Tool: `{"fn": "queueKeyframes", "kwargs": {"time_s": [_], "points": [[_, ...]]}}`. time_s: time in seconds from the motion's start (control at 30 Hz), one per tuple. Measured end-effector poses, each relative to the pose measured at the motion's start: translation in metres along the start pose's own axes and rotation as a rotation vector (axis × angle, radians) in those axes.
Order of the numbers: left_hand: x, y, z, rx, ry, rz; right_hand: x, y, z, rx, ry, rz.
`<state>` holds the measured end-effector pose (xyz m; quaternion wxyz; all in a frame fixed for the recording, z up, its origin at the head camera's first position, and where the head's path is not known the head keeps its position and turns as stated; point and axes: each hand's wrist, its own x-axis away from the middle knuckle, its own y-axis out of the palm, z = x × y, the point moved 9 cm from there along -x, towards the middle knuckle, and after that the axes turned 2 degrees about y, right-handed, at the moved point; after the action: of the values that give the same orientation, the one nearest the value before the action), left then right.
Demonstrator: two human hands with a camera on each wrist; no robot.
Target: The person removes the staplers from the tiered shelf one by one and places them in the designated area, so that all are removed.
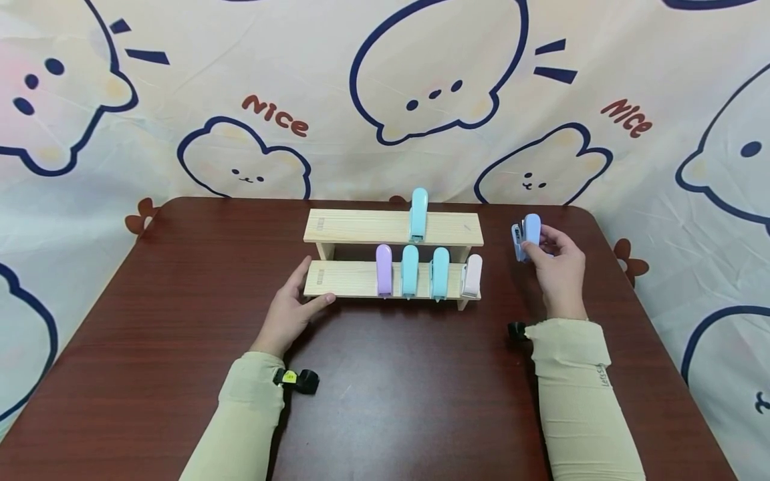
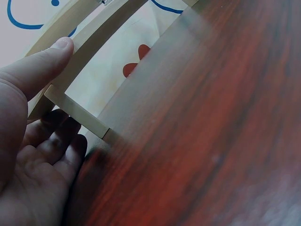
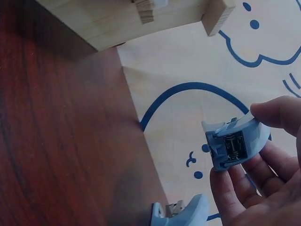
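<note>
At the left end of a two-tier wooden rack, my left hand grips the lower tier, thumb along its front edge and fingers round behind. My right hand pinches a periwinkle-blue stapler beside the rack's right end. In the right wrist view this stapler has its mouth towards the camera, thumb above and fingers beneath. Part of another light-blue stapler shows at that view's lower edge. A turquoise stapler stands on the upper tier. Below stand a purple stapler, two turquoise staplers and a pale pink stapler.
The rack stands towards the far side of a dark brown table. Behind and beside the table hangs a cream cloth printed with cartoon animals. Black straps with small devices sit at both wrists.
</note>
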<state>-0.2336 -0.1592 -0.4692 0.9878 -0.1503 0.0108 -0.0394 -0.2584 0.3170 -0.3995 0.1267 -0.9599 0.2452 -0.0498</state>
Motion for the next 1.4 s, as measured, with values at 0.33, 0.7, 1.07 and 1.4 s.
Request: {"fn": "queueKeyframes", "kwargs": {"time_s": [0.33,0.7,1.07,1.4], "points": [[0.001,0.001,-0.001,-0.015,0.001,0.000,-0.006,0.005,0.017,0.033,0.036,-0.023],[0.001,0.000,0.000,-0.002,0.005,-0.001,-0.009,0.009,0.028,0.040,0.022,-0.023],[-0.001,0.000,-0.001,0.000,0.004,0.000,-0.011,0.017,0.034,0.098,0.000,-0.030],[-0.001,0.000,-0.002,-0.005,0.005,0.004,-0.011,0.027,0.042,0.127,0.026,-0.082]]}}
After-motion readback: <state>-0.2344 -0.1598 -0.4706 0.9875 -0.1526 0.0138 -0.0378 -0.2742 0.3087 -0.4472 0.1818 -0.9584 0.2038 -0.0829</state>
